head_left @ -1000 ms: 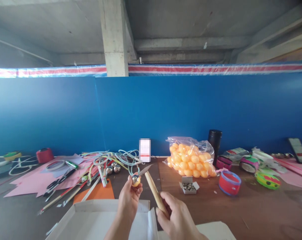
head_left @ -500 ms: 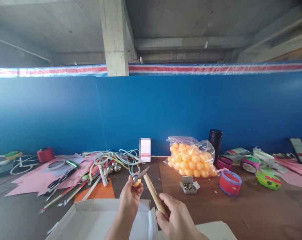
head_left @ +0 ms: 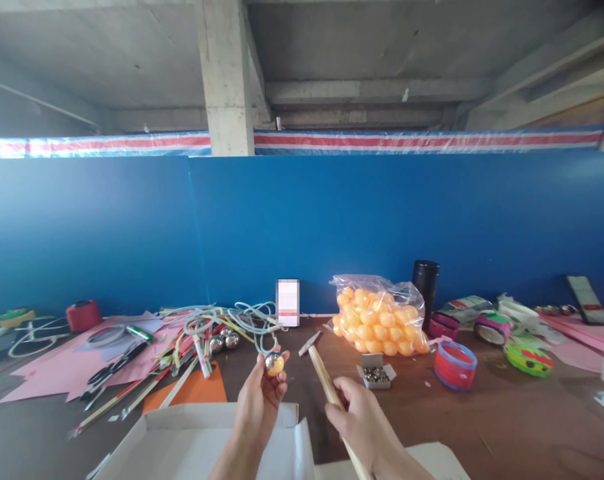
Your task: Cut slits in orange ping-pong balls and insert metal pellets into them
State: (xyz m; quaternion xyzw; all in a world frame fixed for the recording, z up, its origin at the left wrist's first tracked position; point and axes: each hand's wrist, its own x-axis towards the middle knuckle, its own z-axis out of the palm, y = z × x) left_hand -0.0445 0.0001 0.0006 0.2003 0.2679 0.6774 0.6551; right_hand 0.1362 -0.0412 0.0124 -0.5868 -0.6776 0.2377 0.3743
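Note:
A shiny metal ball (head_left: pixel 275 363), with a yellow-gold reflection on it, is held in the fingers of my left hand (head_left: pixel 259 400). Just behind the ball, a loop of pale blue cord (head_left: pixel 262 341) shows; I cannot tell whether it is joined to it. My right hand (head_left: pixel 359 417) is wrapped round the wooden handle of a hammer (head_left: pixel 323 373). The hammer's metal head points up and away, to the right of the ball and apart from it. Below my left hand lies an open white cardboard box (head_left: pixel 182 417).
A clear bag of orange balls (head_left: pixel 379 323) stands behind a small box of metal pieces (head_left: pixel 377 378). Right of them are a red-and-blue ring-shaped roll (head_left: pixel 455 367) and a black cylinder (head_left: pixel 425 287). Leftward lie cords, sticks, metal balls (head_left: pixel 225 340), scissors (head_left: pixel 115 367) and pink paper (head_left: pixel 42 373).
The hammer has moved right, its head away from the ball, and more of its handle shows below my right hand. My left hand still holds the ball in nearly the same place.

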